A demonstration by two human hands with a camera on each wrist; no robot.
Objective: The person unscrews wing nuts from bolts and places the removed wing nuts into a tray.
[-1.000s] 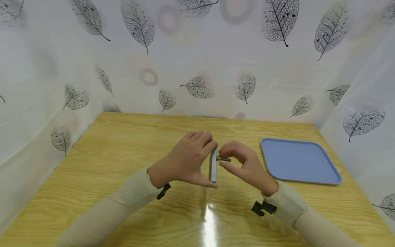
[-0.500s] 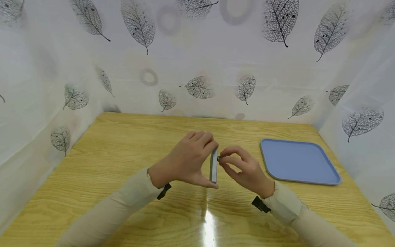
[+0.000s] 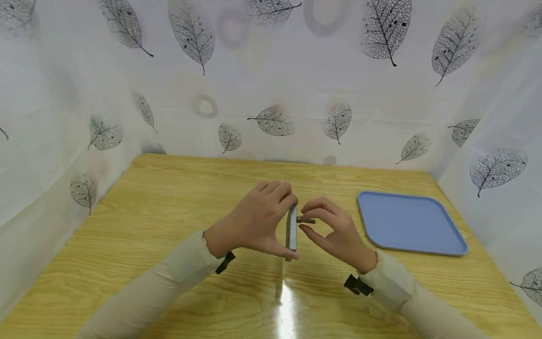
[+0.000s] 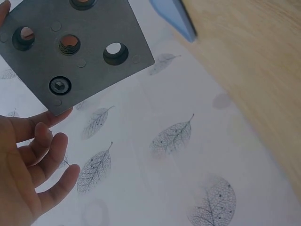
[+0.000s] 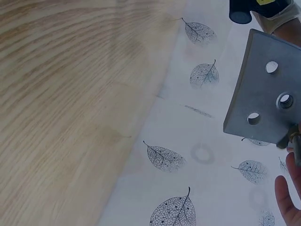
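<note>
In the head view, the left hand (image 3: 260, 221) grips the plate (image 3: 291, 230) upright over the table (image 3: 190, 202), unchanged, fingers at the far edge and thumb at the near one. The right hand (image 3: 336, 230) differs: bunched over the bolt (image 3: 309, 221) half a second ago, its thumb and fingertips now stand parted on either side, baring the shank. I cannot tell whether they touch it. This looks like a let-go between twists, with the bolt already in the plate.

In the left wrist view, the bolt's head sits in a corner hole, and the left hand's other fingers spread loosely beside the plate.

In the right wrist view, the bolt juts out; fingers nearby are mostly cut off.
</note>
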